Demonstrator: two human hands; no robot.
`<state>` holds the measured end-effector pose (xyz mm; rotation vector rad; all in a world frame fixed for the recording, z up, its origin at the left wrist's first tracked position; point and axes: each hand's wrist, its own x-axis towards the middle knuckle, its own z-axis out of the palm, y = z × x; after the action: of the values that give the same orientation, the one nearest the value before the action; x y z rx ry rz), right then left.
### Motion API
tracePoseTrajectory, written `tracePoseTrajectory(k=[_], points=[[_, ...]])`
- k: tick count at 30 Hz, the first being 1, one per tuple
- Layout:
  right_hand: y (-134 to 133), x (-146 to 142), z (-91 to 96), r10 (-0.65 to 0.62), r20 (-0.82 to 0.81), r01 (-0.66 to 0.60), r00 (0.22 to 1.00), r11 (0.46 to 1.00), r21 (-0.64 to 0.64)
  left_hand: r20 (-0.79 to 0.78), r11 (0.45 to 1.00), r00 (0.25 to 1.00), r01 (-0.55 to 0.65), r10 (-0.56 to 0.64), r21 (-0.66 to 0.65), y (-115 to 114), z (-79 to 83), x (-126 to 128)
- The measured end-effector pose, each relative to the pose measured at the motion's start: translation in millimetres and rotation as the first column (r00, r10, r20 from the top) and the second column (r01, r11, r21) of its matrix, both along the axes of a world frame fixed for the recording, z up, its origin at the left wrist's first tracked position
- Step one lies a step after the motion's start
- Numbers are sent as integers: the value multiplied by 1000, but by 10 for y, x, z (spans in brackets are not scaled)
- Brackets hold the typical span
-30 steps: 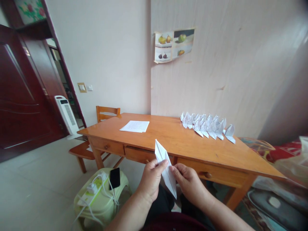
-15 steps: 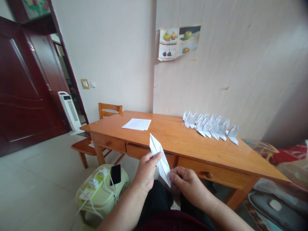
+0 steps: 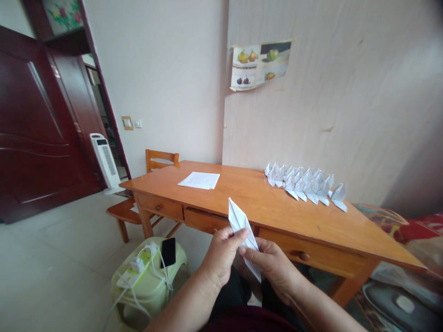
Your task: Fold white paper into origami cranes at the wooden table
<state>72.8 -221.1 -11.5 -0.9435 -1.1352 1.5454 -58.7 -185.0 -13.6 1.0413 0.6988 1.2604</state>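
A long, narrow piece of folded white paper [image 3: 238, 216], pointed at both ends, is held above my lap, in front of the table's near edge. My left hand [image 3: 223, 253] pinches it near the middle, thumb on top. My right hand [image 3: 273, 263] grips its lower half, with the thumb across the face and the other fingers behind. Creases run along and across the paper. Its upper tip leans away to the left. The fingers under the paper are mostly hidden.
On the wooden table [image 3: 235, 184] lie a stack of written sheets [image 3: 199, 180] and, at the right, rows of folded paper pieces [image 3: 304, 184]. A pale green stool [image 3: 176, 258] at the left bears a black phone [image 3: 168, 252] and a power strip [image 3: 133, 272] with cables. A chair [image 3: 161, 159] stands behind.
The folded paper and both hands have shifted a little right and down in view. My right hand has moved up from the lower edge, its thumb now lying across the paper.
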Motion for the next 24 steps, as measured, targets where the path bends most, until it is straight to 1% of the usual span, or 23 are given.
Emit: tracePoseTrajectory(k=[4,7,14,20,24], points=[[31,-13,-59,-32,13,32,999,999,-20,-14,1000,1000,-7,7,3,-16,23,22],[48,0,-85,-33,18,33,999,999,-16,-8,1000,1000,-20,20,1,-1,15,26],[37,3,-24,-38,84,38,996,999,6,-11,999,999,-37,37,-4,58,-33,5],[14,-20,-19,-34,84,33,996,999,11,-3,999,999,-53,53,-1,85,-26,-35],[-23,6,-22,32,98,-32,995,999,-5,6,998,999,-54,54,-23,90,-12,-63]])
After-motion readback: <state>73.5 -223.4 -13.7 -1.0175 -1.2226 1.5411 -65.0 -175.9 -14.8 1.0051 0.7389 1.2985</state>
